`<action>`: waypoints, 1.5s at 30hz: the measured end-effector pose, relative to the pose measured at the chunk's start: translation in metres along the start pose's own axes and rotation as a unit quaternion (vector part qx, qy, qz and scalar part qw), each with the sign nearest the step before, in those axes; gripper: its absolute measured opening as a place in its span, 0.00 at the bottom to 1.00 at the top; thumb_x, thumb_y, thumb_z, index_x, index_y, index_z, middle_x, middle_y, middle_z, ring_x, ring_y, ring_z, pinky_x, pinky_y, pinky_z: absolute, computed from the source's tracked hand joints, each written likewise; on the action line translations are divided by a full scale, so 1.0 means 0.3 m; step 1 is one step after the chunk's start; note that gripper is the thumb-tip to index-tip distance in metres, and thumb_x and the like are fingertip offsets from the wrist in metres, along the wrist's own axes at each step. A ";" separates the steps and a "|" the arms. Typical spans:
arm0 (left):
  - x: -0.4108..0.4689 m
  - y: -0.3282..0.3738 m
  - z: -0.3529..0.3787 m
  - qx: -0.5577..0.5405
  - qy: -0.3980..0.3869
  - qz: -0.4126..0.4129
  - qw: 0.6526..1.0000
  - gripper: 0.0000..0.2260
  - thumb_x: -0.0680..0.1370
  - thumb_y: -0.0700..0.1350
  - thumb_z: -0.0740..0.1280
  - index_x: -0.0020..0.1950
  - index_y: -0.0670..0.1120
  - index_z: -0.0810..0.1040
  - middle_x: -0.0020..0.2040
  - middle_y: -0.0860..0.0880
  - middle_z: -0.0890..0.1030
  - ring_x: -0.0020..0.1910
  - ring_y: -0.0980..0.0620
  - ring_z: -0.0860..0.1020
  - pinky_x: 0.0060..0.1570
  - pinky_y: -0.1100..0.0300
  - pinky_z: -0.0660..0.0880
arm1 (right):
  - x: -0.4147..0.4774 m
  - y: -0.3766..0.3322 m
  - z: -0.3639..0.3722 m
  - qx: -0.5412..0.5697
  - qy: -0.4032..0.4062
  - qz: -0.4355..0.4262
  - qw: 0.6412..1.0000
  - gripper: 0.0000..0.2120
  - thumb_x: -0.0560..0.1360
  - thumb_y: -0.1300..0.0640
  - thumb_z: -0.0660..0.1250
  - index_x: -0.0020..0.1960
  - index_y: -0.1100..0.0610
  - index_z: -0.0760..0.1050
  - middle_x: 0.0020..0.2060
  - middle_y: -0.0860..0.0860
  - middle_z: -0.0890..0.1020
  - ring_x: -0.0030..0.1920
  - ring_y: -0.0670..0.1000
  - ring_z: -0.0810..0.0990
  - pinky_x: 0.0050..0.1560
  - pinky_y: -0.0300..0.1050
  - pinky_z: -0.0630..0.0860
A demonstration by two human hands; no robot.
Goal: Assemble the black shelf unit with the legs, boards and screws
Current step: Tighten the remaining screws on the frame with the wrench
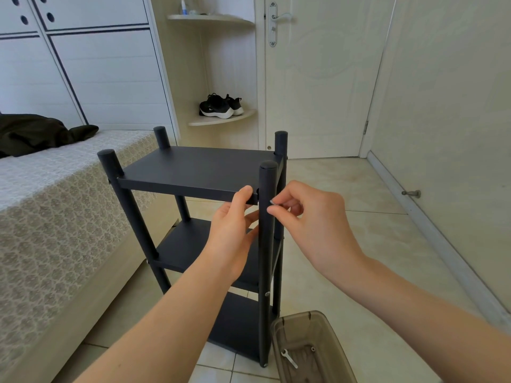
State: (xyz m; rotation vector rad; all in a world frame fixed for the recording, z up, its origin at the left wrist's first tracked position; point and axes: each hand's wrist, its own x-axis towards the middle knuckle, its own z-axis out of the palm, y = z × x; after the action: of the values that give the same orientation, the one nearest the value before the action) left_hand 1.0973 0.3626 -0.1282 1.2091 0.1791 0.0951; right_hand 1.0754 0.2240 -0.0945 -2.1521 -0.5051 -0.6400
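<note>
The black shelf unit point(193, 167) stands upright on the tiled floor, with four round legs and three boards. My left hand point(235, 230) grips the front right corner of the top board point(177, 186), thumb on top and fingers underneath. My right hand point(307, 217) pinches a small silver screw point(272, 202) against the near right leg point(266, 244) at the height of the top board. Lower on that leg a silver screw head point(267, 294) shows at the middle board.
A translucent brown plastic tray point(279, 324) lies on the floor at the front right, holding a small wrench point(289, 358) and a small fitting point(312, 348). A bed with a patterned cover point(55, 205) is close on the left. A closed door point(318, 78) and wall stand behind.
</note>
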 end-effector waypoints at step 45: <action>0.005 0.003 -0.002 -0.042 -0.018 -0.013 0.999 0.21 0.79 0.55 0.68 0.65 0.42 0.76 0.53 0.43 0.83 0.57 0.47 0.83 0.51 0.53 0.76 | 0.019 0.014 0.009 0.071 -0.002 0.057 0.996 0.07 0.71 0.55 0.76 0.43 0.53 0.79 0.36 0.45 0.82 0.42 0.41 0.79 0.44 0.29 0.74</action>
State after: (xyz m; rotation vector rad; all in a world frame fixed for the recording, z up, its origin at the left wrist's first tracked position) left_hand 1.0987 0.3638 -0.1276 1.1247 0.1577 0.0584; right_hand 1.0829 0.2244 -0.0951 -2.0327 -0.4132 -0.5216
